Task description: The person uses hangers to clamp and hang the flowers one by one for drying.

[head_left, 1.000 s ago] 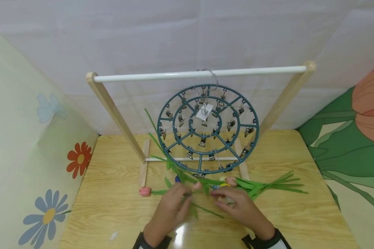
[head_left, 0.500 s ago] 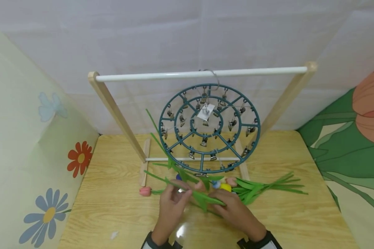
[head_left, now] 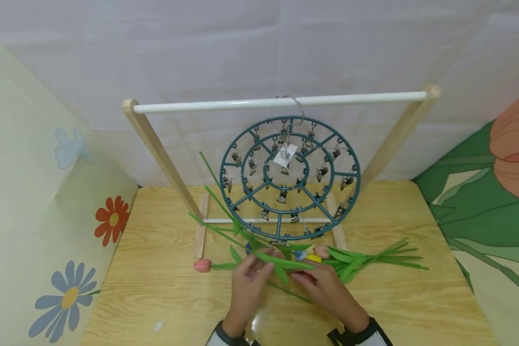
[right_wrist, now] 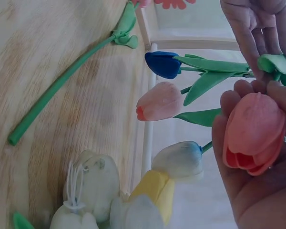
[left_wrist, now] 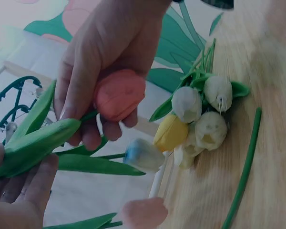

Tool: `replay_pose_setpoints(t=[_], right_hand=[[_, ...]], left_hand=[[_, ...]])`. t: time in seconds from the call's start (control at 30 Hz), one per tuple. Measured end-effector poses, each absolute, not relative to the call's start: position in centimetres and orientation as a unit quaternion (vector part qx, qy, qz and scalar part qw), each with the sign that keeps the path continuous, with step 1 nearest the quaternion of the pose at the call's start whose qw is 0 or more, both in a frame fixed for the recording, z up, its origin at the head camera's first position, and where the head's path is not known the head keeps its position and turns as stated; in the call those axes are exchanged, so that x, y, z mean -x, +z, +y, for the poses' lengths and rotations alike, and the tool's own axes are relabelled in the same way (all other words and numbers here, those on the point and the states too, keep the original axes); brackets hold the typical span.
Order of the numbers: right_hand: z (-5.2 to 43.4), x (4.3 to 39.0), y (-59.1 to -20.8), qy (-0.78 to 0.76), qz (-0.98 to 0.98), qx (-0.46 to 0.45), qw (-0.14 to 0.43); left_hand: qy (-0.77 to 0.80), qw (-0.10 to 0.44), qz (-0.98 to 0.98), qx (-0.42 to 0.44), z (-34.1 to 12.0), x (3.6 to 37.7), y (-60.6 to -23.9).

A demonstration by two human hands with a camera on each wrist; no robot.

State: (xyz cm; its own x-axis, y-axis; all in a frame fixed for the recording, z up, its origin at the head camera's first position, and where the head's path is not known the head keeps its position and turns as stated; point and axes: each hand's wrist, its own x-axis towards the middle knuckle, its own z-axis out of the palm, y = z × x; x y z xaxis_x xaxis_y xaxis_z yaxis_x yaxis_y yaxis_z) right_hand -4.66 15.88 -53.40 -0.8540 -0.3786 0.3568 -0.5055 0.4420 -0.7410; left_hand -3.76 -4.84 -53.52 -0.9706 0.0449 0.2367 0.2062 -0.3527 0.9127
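Right hand (head_left: 324, 283) grips one salmon tulip (right_wrist: 252, 133); left hand (head_left: 248, 278) pinches its leaf (left_wrist: 33, 145). One circular clip hanger (head_left: 290, 178).

No readable text, label, brand, number or sign is found in any of the views. A small white tag (head_left: 284, 156) is seen hanging at the middle of the round clip hanger (head_left: 290, 178), but nothing can be read on it.
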Motion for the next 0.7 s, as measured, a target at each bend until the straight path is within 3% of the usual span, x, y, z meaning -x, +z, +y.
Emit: replay_pose_setpoints(t=[0.43,0.6,0.7], right_hand=[[17.8,5.6,-52.2,0.428,-0.850,-0.278,0.130],[19.6,6.6,-49.8,0.420,-0.865,-0.197,0.189],[20.1,7.5,-48.4,0.404,-0.872,-0.197,0.193]], left_hand=[[-0.773,0.090,-0.622,0.085,-4.0,3.3,-53.9],[-0.734,0.140,-0.650,0.139,-4.1,3.4,-54.2],[-0.710,0.167,-0.658,0.187,-4.1,3.6,-54.5]])
